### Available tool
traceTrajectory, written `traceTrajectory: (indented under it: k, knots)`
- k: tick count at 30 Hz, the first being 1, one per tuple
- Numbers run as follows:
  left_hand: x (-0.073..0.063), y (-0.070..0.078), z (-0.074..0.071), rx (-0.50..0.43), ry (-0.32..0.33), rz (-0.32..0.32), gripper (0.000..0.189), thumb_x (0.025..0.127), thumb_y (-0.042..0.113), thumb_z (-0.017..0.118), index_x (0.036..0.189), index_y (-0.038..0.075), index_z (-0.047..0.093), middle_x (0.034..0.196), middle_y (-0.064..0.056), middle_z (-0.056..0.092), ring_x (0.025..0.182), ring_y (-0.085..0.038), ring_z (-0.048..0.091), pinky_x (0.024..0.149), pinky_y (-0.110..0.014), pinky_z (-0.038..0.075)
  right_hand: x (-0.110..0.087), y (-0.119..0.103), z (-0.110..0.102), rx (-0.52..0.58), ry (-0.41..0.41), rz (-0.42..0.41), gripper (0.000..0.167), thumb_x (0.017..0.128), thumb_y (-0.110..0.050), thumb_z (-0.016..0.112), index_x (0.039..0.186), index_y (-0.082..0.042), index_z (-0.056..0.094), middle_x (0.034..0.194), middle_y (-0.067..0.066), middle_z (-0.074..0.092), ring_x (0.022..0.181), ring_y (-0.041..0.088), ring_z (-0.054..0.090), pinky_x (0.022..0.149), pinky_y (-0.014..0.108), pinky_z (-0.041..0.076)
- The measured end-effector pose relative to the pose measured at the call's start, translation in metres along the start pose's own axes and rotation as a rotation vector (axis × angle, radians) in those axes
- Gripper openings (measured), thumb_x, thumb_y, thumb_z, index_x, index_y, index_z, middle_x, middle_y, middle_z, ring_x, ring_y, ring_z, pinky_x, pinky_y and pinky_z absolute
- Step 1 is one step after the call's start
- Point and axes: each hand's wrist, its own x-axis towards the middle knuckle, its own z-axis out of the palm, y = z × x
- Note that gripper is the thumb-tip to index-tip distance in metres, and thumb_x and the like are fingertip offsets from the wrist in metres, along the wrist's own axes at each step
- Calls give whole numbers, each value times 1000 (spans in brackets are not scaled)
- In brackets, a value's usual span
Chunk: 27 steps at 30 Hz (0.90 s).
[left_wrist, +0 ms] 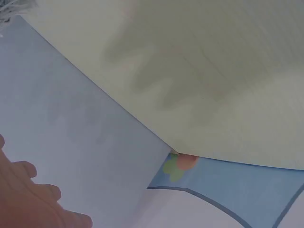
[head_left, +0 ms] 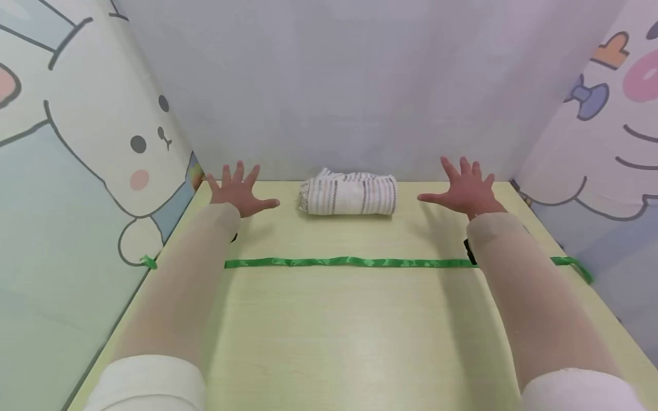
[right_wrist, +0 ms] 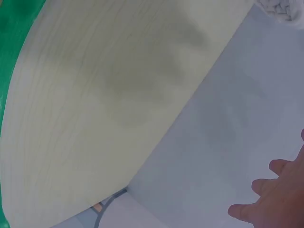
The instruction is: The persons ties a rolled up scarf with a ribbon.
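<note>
A rolled white cloth (head_left: 352,195) with dark and pale stripes lies near the table's back edge, its fringe (head_left: 304,197) at the left end. To its left, my left hand (head_left: 237,193) is held over the table with fingers spread, apart from the cloth. On the other side my right hand (head_left: 465,191) is spread the same way, its thumb pointing toward the roll. Both hands hold nothing. A scrap of the fringe (left_wrist: 10,8) shows at the corner of the left wrist view, and the cloth's end (right_wrist: 282,9) in the right wrist view.
A green ribbon (head_left: 349,261) runs across the pale wooden table (head_left: 349,331) in front of the cloth. Behind stands a plain light curtain (head_left: 339,85). Panels with cartoon drawings flank the table on the left (head_left: 77,188) and right (head_left: 576,154).
</note>
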Motion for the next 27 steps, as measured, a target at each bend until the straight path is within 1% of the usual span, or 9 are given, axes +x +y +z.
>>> traceTrajectory:
  k: [3, 6, 9, 12, 16, 18, 20, 23, 27]
  knots:
    - [10, 12, 0, 12, 16, 26, 123, 74, 99, 39, 166, 30, -5, 170, -18, -14, 152, -48, -17, 108, -75, -18, 8, -11, 6, -6, 3, -18, 130, 74, -92, 57, 166, -26, -6, 167, 29, -13, 148, 55, -19, 106, 81, -12]
    - [18, 25, 2, 23, 38, 70, 120, 78, 94, 45, 166, 30, -4, 171, -16, -11, 153, -47, -13, 112, -73, -15, 16, -30, 14, -4, -9, -44, 134, 71, -94, 58, 166, -25, -6, 168, 26, -11, 150, 52, -16, 109, 78, -10]
    - [24, 39, 4, 27, 80, 141, 115, 84, 83, 56, 167, 27, 1, 172, -15, -5, 155, -45, -5, 116, -69, -10, 21, -52, 23, -10, -22, -87, 136, 70, -93, 61, 167, -24, -5, 170, 23, -9, 152, 50, -12, 112, 76, -8]
    - [27, 57, 7, 35, 137, 228, 110, 86, 71, 64, 168, 24, 7, 172, -14, 4, 156, -41, 5, 121, -63, -2, 23, -72, 31, -55, -25, -136, 134, 72, -88, 65, 167, -22, -2, 170, 21, -5, 153, 50, -6, 115, 74, -3]
    - [30, 85, 10, 50, 202, 326, 108, 84, 66, 70, 166, 21, 16, 170, -14, 16, 155, -37, 15, 123, -57, 8, 23, -94, 37, -143, -11, -198, 130, 75, -82, 70, 167, -18, 3, 170, 22, 2, 154, 48, 0, 118, 71, 3]
    - [31, 99, 14, 50, 215, 368, 107, 83, 65, 72, 165, 20, 21, 169, -14, 20, 154, -36, 18, 123, -56, 11, 22, -104, 40, -168, -11, -224, 129, 76, -78, 73, 167, -18, 5, 170, 22, 4, 154, 46, 1, 119, 69, 4]
    - [35, 113, 20, 63, 204, 392, 107, 81, 65, 74, 165, 20, 24, 168, -14, 22, 154, -36, 19, 123, -55, 13, 25, -112, 46, -186, -16, -242, 128, 76, -75, 75, 167, -18, 7, 170, 21, 6, 155, 45, 1, 120, 67, 5]
    - [40, 132, 28, 103, 166, 409, 110, 78, 65, 76, 165, 23, 23, 169, -14, 20, 155, -37, 16, 123, -55, 12, 29, -125, 55, -207, -13, -261, 127, 74, -70, 81, 167, -19, 12, 170, 20, 9, 155, 45, 4, 120, 65, 8]
    - [49, 152, 39, 141, 107, 391, 116, 75, 63, 81, 166, 26, 18, 170, -13, 18, 155, -38, 13, 123, -58, 10, 31, -138, 67, -214, -2, -283, 127, 70, -65, 87, 166, -18, 17, 168, 20, 15, 153, 46, 9, 119, 67, 11]
